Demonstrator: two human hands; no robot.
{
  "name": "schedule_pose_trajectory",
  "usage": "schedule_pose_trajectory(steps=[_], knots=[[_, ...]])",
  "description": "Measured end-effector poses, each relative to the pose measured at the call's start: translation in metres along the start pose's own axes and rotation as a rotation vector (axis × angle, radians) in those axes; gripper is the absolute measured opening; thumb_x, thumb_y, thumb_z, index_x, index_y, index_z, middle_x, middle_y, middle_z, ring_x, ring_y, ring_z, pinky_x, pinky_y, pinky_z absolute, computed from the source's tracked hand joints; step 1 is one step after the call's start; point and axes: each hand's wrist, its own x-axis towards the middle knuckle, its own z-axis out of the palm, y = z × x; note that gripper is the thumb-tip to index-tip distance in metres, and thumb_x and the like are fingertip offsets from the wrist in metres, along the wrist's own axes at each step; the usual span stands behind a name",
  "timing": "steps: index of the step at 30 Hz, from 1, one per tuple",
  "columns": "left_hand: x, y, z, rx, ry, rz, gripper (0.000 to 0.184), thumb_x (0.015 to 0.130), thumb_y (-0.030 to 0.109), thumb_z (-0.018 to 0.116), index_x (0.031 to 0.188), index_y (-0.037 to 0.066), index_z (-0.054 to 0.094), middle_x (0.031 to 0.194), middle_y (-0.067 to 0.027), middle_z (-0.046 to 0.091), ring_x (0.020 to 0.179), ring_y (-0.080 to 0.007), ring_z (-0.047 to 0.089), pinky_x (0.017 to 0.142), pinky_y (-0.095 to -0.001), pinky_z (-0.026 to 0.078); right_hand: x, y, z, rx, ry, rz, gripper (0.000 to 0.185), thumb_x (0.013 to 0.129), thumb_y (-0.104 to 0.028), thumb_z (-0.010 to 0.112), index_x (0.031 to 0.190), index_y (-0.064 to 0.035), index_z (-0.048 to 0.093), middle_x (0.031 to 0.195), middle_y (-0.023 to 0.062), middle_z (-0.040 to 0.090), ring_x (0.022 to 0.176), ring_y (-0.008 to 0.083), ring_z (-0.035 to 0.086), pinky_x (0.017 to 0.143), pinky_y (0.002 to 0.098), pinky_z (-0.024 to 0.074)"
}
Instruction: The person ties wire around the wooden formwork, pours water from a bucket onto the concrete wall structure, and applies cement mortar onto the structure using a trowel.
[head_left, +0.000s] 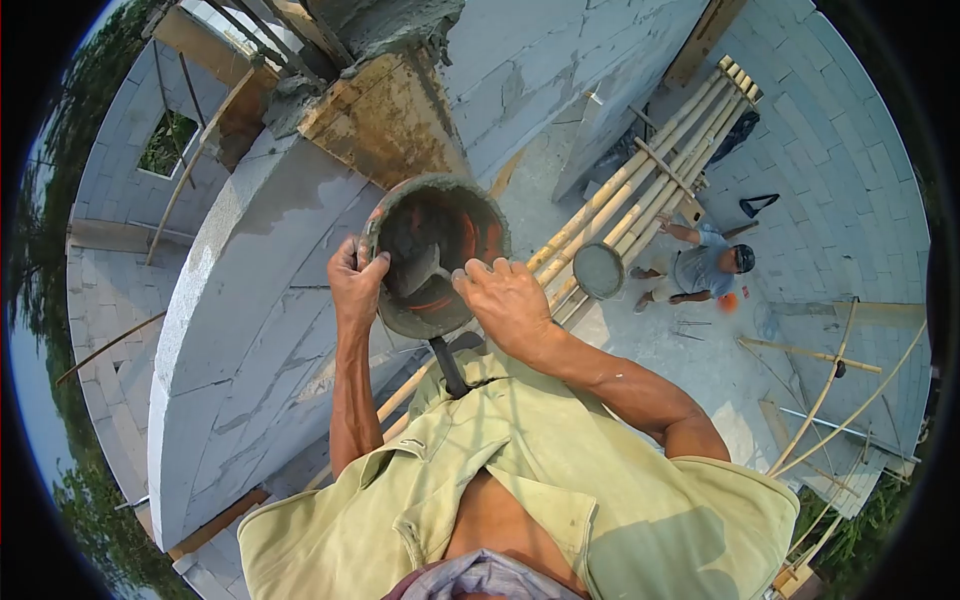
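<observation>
A mortar-caked bucket (445,184) with orange showing inside is tilted towards me in front of my body, grey mortar clinging to its inner wall. My left hand (357,278) is closed on its left rim, thumb bent over the edge. In my right hand (505,303) is a trowel (419,268); the fingers wrap its handle, which they mostly hide, and the blade reaches into the bucket. Just beyond the bucket stands a board-formed column (385,115) with wet mortar and steel bars (290,40) at its top.
A block wall (250,260) runs along my left, its top edge close by. Bamboo poles (640,195) form a narrow platform to the right, bearing a second bucket (598,270) of mortar. Far below, a person (700,268) in a cap is on the floor. Bamboo props (820,400) stand lower right.
</observation>
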Motion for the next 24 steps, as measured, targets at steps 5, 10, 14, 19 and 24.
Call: schedule_pose_trajectory(steps=[5, 10, 14, 19, 24], knots=[[-0.002, 0.010, 0.020, 0.123, 0.068, -0.057, 0.050, 0.090, 0.031, 0.083, 0.066, 0.014, 0.043, 0.067, 0.0096, 0.038, 0.064, -0.0045, 0.031, 0.054, -0.0256, 0.023, 0.013, -0.027, 0.007, -0.117, 0.186, 0.153, 0.034, 0.086, -0.018, 0.063, 0.119, -0.0092, 0.064, 0.100, 0.0033, 0.061, 0.081, 0.0203, 0.061, 0.069, 0.0328, 0.0488], [0.001, 0.020, 0.023, 0.145, 0.121, -0.009, 0.051, 0.089, 0.029, 0.085, 0.064, 0.014, 0.043, 0.066, 0.0099, 0.037, 0.062, -0.0046, 0.030, 0.053, -0.0259, 0.022, -0.013, 0.011, 0.038, -0.035, 0.132, -0.177, 0.036, 0.084, -0.021, 0.065, 0.117, -0.0097, 0.065, 0.096, 0.0043, 0.061, 0.082, 0.0194, 0.061, 0.065, 0.0325, 0.0472], [-0.011, 0.012, 0.036, 0.225, 0.124, -0.018, 0.052, 0.088, 0.027, 0.086, 0.064, 0.014, 0.042, 0.066, 0.0099, 0.036, 0.062, -0.0045, 0.029, 0.053, -0.0265, 0.021, 0.013, 0.027, 0.023, 0.129, 0.097, 0.002, 0.043, 0.086, -0.014, 0.064, 0.129, -0.0087, 0.059, 0.096, 0.0065, 0.059, 0.082, 0.0249, 0.066, 0.065, 0.0384, 0.0549], [-0.013, 0.002, 0.041, 0.201, 0.229, 0.034, 0.048, 0.088, 0.024, 0.085, 0.064, 0.011, 0.046, 0.066, 0.0099, 0.037, 0.063, -0.0052, 0.030, 0.054, -0.0268, 0.022, 0.002, 0.016, 0.059, 0.162, -0.046, 0.019, 0.047, 0.084, -0.010, 0.065, 0.130, -0.0058, 0.057, 0.099, 0.0093, 0.062, 0.082, 0.0286, 0.070, 0.062, 0.0380, 0.0586], [-0.024, 0.009, 0.053, 0.236, 0.277, 0.047, 0.048, 0.087, 0.022, 0.086, 0.062, 0.007, 0.048, 0.063, 0.0077, 0.039, 0.062, -0.0060, 0.032, 0.052, -0.0287, 0.025, 0.025, 0.031, 0.023, 0.246, -0.011, 0.143, 0.046, 0.083, -0.008, 0.064, 0.129, -0.0045, 0.060, 0.099, 0.0121, 0.063, 0.080, 0.0311, 0.072, 0.061, 0.0405, 0.0582]])
